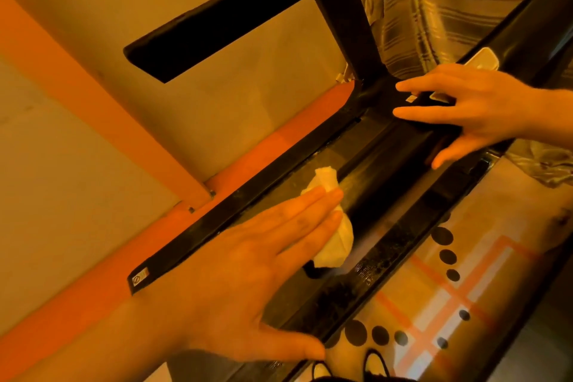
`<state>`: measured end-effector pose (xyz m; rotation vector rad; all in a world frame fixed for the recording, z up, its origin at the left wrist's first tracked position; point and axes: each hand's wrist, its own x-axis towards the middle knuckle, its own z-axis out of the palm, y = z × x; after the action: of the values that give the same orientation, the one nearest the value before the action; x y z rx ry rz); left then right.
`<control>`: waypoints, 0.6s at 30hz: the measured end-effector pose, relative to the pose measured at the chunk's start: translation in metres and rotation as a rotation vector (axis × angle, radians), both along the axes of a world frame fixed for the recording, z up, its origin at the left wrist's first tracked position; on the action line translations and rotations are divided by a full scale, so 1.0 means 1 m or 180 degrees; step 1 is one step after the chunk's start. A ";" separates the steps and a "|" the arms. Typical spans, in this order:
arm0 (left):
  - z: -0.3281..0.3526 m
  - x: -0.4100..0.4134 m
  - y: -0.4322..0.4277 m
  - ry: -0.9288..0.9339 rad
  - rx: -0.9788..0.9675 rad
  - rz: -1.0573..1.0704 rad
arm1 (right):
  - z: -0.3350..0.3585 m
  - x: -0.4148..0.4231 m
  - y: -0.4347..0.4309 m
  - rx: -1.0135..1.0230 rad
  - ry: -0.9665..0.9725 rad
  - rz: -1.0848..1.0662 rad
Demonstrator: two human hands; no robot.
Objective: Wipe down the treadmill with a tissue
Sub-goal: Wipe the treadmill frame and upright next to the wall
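The black treadmill (369,164) runs diagonally from lower left to upper right, its belt dark and dusty between two side rails. My left hand (248,267) lies flat with straight fingers pressing a crumpled white tissue (335,245) onto the belt. The tissue shows above and below my fingertips. My right hand (465,108) is spread open at the upper right, its fingers resting on the front cover of the treadmill near the base of the black upright post (344,15).
A black handrail (217,31) sticks out left from the upright. An orange skirting strip (279,139) runs along the wall beside the left rail. A striped curtain (449,9) hangs behind. A patterned floor mat (449,288) with black dots lies to the right.
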<state>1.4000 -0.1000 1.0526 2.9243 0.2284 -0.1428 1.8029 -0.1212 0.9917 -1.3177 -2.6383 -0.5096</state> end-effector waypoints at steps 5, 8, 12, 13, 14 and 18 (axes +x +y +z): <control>0.001 0.001 0.004 -0.0055 0.0123 -0.0137 | -0.002 0.002 0.000 -0.0077 0.0165 -0.0035; 0.000 0.000 0.004 -0.0071 0.0117 -0.0156 | -0.005 0.000 -0.001 -0.0003 0.0052 -0.0025; -0.003 0.005 0.004 -0.0100 0.0201 -0.0150 | -0.004 -0.002 -0.001 0.0009 0.0113 -0.0041; -0.003 0.002 0.003 -0.0155 0.0184 -0.0159 | -0.008 -0.004 0.000 0.0069 0.0155 0.0035; -0.004 -0.002 0.002 -0.0189 0.0167 -0.0159 | -0.010 -0.007 0.001 0.0135 0.0152 0.0095; -0.007 -0.006 0.002 -0.0251 0.0259 -0.0186 | -0.010 -0.007 0.004 0.0245 0.0022 0.0282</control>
<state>1.3938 -0.0978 1.0457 3.0115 0.1396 -0.0274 1.7958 -0.1170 0.9821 -1.1727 -2.6292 -0.5864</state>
